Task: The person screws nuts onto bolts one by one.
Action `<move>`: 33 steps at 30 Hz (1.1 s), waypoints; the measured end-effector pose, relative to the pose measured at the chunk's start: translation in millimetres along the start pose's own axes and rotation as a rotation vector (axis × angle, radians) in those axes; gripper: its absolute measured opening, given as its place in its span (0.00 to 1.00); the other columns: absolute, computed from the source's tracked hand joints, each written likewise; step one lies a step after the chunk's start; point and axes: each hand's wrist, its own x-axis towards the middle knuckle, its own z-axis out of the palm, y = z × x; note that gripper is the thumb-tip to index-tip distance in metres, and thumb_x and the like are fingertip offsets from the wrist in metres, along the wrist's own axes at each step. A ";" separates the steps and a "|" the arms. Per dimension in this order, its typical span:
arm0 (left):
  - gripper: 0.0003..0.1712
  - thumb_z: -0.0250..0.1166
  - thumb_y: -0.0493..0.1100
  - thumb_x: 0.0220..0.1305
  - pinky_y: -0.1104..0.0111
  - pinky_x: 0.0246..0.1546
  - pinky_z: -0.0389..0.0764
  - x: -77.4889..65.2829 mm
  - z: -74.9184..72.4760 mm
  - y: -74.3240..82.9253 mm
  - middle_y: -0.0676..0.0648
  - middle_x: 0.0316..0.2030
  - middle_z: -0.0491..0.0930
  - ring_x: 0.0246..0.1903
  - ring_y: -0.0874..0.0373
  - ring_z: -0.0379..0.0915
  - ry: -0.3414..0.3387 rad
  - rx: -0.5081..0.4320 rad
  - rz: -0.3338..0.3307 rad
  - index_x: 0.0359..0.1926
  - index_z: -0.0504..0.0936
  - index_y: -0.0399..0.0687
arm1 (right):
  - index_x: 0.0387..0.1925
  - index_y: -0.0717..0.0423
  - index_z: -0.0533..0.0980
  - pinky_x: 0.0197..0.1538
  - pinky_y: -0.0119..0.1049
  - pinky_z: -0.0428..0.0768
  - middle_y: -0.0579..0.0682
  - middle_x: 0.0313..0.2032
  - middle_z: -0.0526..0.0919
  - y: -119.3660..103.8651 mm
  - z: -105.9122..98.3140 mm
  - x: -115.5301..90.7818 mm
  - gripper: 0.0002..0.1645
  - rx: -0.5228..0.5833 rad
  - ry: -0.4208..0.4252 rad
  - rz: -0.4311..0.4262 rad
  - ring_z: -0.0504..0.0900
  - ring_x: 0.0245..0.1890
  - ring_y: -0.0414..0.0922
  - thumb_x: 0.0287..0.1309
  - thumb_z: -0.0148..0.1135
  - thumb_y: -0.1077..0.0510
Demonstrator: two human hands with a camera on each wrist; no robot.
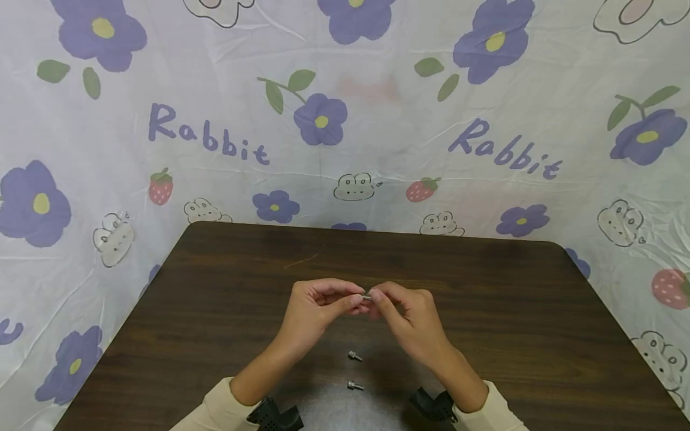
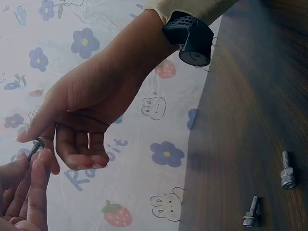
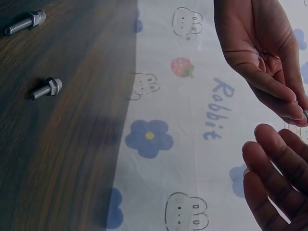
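Above the middle of the table, a small metal bolt [image 1: 366,297] lies between the fingertips of both hands. My left hand [image 1: 314,308] pinches one end between thumb and fingers. At the other end, the thumb and index finger of my right hand [image 1: 414,317] grip it. The left wrist view shows the threaded shank of the bolt [image 2: 33,150] and a wider round part near the right hand [image 2: 86,101]; the fingertips hide the rest. Two more bolts, a nearer one [image 1: 354,385] and a farther one [image 1: 354,355], lie on the table below the hands, each with a hex nut near its head.
The dark wooden table [image 1: 226,287] extends around both hands. Behind it hangs a white cloth [image 1: 377,137] printed with flowers, rabbits and strawberries. Black wrist cameras sit on the left wrist [image 1: 276,414] and right wrist [image 1: 433,405], close to the tabletop.
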 end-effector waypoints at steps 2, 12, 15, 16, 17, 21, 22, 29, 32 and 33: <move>0.09 0.69 0.31 0.65 0.56 0.41 0.88 0.4 -0.6 -0.1 0.39 0.38 0.88 0.36 0.49 0.88 0.003 0.002 -0.001 0.43 0.86 0.29 | 0.38 0.55 0.83 0.30 0.30 0.84 0.46 0.29 0.88 0.1 0.4 0.2 0.10 0.008 -0.004 -0.009 0.87 0.27 0.41 0.67 0.61 0.70; 0.08 0.70 0.32 0.64 0.58 0.40 0.89 7.4 -0.9 2.2 0.39 0.38 0.88 0.34 0.53 0.88 0.027 0.028 -0.009 0.43 0.86 0.30 | 0.43 0.56 0.82 0.28 0.28 0.83 0.46 0.29 0.88 2.3 -2.0 7.0 0.11 0.020 -0.060 -0.031 0.85 0.26 0.36 0.62 0.65 0.72; 0.08 0.70 0.33 0.65 0.57 0.40 0.89 9.4 -0.6 3.2 0.37 0.38 0.88 0.35 0.52 0.88 0.024 0.011 -0.022 0.43 0.87 0.31 | 0.39 0.55 0.83 0.31 0.28 0.84 0.45 0.28 0.87 4.0 -2.5 9.4 0.10 0.017 -0.068 -0.037 0.85 0.26 0.38 0.65 0.63 0.71; 0.08 0.70 0.33 0.65 0.57 0.40 0.89 10.0 -0.4 3.7 0.37 0.38 0.88 0.35 0.52 0.88 0.023 0.005 -0.027 0.43 0.87 0.31 | 0.37 0.53 0.84 0.29 0.27 0.83 0.44 0.26 0.86 4.4 -2.4 10.0 0.11 0.012 -0.068 -0.038 0.83 0.24 0.37 0.66 0.62 0.71; 0.08 0.70 0.33 0.65 0.56 0.40 0.89 10.6 -0.2 4.0 0.37 0.38 0.88 0.36 0.51 0.88 0.022 0.000 -0.033 0.43 0.87 0.31 | 0.34 0.52 0.83 0.28 0.26 0.81 0.43 0.25 0.85 4.8 -2.4 10.3 0.12 0.003 -0.067 -0.035 0.81 0.22 0.35 0.66 0.62 0.70; 0.09 0.70 0.33 0.65 0.56 0.40 0.88 10.9 0.5 4.5 0.37 0.38 0.88 0.36 0.50 0.88 0.018 -0.010 -0.046 0.43 0.87 0.31 | 0.26 0.49 0.82 0.22 0.24 0.74 0.39 0.20 0.81 5.2 -2.4 10.6 0.17 -0.018 -0.058 -0.024 0.71 0.17 0.32 0.69 0.59 0.69; 0.09 0.70 0.33 0.65 0.56 0.40 0.88 11.1 0.8 4.6 0.37 0.38 0.88 0.36 0.50 0.88 0.019 -0.012 -0.047 0.44 0.87 0.31 | 0.25 0.49 0.82 0.22 0.24 0.73 0.40 0.20 0.81 5.1 -2.5 10.6 0.18 -0.024 -0.056 -0.019 0.69 0.17 0.31 0.70 0.59 0.68; 0.08 0.70 0.32 0.64 0.57 0.40 0.89 13.4 1.5 6.2 0.40 0.37 0.88 0.35 0.52 0.88 0.043 0.006 -0.049 0.43 0.86 0.30 | 0.43 0.55 0.81 0.31 0.31 0.86 0.46 0.31 0.88 6.8 -3.8 11.2 0.08 -0.039 -0.042 -0.025 0.86 0.27 0.38 0.66 0.64 0.68; 0.08 0.70 0.32 0.64 0.59 0.39 0.89 14.5 1.2 7.1 0.41 0.37 0.88 0.34 0.54 0.88 0.051 0.031 -0.043 0.42 0.87 0.31 | 0.45 0.55 0.80 0.30 0.31 0.85 0.45 0.31 0.88 6.9 -4.5 11.7 0.10 -0.049 -0.037 -0.020 0.86 0.26 0.38 0.63 0.67 0.68; 0.08 0.70 0.32 0.64 0.59 0.39 0.89 14.8 1.0 7.1 0.40 0.37 0.88 0.33 0.54 0.88 0.052 0.041 -0.040 0.42 0.86 0.31 | 0.45 0.55 0.80 0.29 0.31 0.85 0.45 0.31 0.88 6.9 -4.8 11.7 0.11 -0.049 -0.037 -0.020 0.86 0.26 0.38 0.62 0.68 0.68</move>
